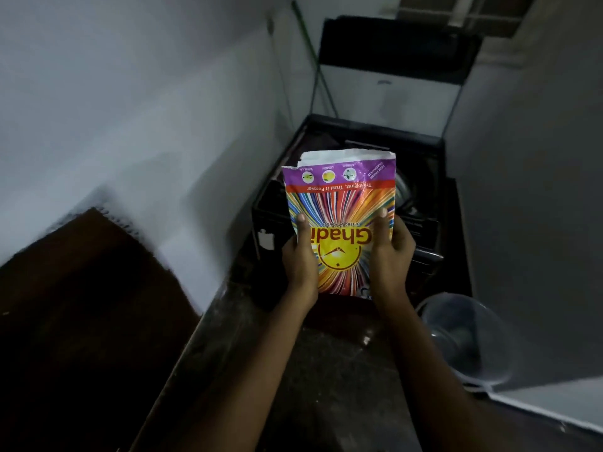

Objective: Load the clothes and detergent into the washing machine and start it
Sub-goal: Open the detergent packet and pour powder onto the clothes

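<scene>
A colourful detergent powder packet with a torn-open white top is held out in front of me, its print facing me upside down. My left hand grips its left edge and my right hand grips its right edge. Behind and below the packet stands a dark top-loading washing machine with its lid raised against the back wall. Part of the drum opening shows to the right of the packet; dark cloth is dimly visible at the machine's back left. The packet hides most of the drum.
A translucent plastic bucket stands on the floor to the right, near the machine's front. White walls close in on both sides. A dark brown surface fills the lower left. A green hose or stick leans in the back corner.
</scene>
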